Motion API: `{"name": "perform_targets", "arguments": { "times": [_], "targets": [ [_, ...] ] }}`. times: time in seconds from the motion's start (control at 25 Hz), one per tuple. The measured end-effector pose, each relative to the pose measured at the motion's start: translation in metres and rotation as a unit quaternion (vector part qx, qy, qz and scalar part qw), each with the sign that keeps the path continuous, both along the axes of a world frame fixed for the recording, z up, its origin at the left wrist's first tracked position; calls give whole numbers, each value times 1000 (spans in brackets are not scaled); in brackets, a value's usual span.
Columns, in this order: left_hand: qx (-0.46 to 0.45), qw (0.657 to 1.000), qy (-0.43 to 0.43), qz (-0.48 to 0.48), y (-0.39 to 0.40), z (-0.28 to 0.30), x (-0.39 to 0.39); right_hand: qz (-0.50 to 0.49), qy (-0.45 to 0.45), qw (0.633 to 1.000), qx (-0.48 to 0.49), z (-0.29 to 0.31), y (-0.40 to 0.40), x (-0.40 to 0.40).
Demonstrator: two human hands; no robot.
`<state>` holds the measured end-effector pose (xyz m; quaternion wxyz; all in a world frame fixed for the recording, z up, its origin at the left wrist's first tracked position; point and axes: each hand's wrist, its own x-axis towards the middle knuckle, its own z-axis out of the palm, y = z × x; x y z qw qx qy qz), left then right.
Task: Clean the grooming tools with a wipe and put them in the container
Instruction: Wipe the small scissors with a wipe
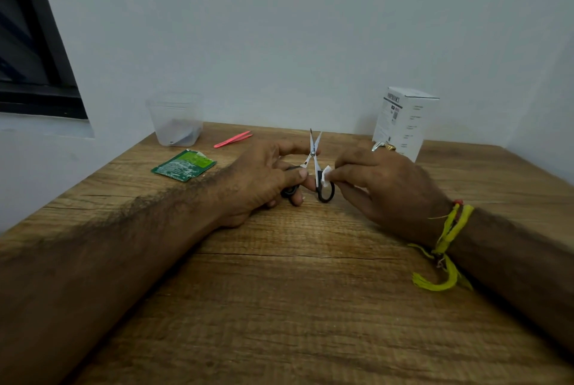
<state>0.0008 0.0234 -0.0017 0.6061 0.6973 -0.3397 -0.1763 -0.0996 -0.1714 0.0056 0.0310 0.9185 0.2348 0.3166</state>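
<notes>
fingers: left hand (264, 179) has its fingers (295, 175) curled on one black loop of the small scissors (315, 164); right hand (382, 179) pinches a folded white wipe (326, 175) against the other handle shank.
scissors: held upright over the wooden table (310, 291), blades spread, tips pointing away from me.
handling: I judge them light, stiff, sharp at the tips, slick when damp; best taken by the loops. Wipe is soft and limp.
hand pose: both forearms lie low along the table, wrists near each other.
other tools: pink tweezers (233, 139) lie on the table near the clear container (175, 119), which holds something dark; I can't identify it.
also: green sachet (184, 165), white box (403, 120).
</notes>
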Motion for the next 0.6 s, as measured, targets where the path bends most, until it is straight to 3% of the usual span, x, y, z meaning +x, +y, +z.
{"name": "perform_targets", "arguments": {
  "times": [0.24,0.32,0.44,0.6],
  "targets": [
    [0,1000,-3,13,2,1,-4,-25,29,999,-26,4,6,-8],
    [-2,1000,-6,22,1,2,-7,-72,49,994,71,1,15,-10],
    [-8,999,-3,42,0,3,-11,-156,100,940,285,-2,31,-10],
    [-29,996,1,81,-7,-1,-20,-214,155,882,390,-2,46,-8]
  ]
}}
